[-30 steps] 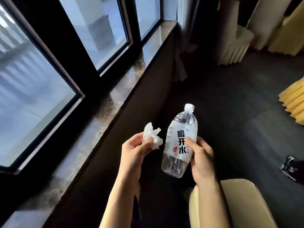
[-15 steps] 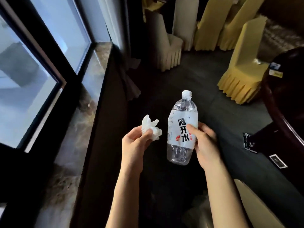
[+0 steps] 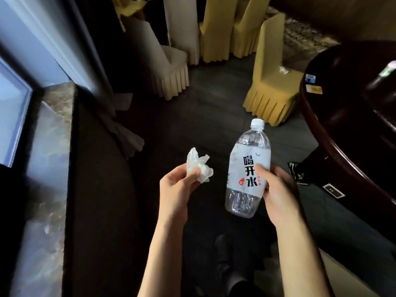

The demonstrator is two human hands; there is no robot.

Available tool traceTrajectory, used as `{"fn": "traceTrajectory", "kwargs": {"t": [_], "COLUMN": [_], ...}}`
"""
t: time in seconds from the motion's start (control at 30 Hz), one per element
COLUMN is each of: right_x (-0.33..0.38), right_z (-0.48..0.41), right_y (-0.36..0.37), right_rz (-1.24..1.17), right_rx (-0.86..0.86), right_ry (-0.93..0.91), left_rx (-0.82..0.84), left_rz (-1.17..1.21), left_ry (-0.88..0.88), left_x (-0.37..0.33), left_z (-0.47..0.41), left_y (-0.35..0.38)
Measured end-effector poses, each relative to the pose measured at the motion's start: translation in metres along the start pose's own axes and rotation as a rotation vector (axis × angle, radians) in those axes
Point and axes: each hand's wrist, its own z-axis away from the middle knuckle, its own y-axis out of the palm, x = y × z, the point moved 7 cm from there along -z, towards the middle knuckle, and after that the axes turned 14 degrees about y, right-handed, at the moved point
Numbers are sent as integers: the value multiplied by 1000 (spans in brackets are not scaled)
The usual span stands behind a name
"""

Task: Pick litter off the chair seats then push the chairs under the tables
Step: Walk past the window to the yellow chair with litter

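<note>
Head view: a white scrap (image 3: pixel 283 70) lies on the seat of the yellow chair (image 3: pixel 272 87), far and right of both hands, just beside the dark table (image 3: pixel 334 133). Nearer it, the right hand (image 3: pixel 279 195) grips the bottle (image 3: pixel 246 168), cap pointing far; the left hand (image 3: pixel 174 190) pinches a crumpled tissue (image 3: pixel 200 168).

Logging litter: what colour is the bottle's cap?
The cap is white; head view shows it.
</note>
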Motion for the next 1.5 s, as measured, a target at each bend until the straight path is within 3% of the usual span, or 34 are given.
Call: {"fn": "traceTrajectory", "kwargs": {"t": [0.7,0.97,1.23,1.5], "right_x": [198,249,344,400], "right_z": [-287,-388,-474,-536], "right_y": [59,107,155,168], "right_rz": [-63,-115,-207,-190], "right_rx": [-53,-133,-247,-321], "right_ry": [7,-22,-125,-161], "left_rx": [20,136,258,302], "left_rz": [-15,-23,37,72], "left_ry": [-24,-55,-54,-104], "left_x": [22,44,27,45], "left_z": [-342,-492,-645,-745], "left_y": [166,207,246,285]}}
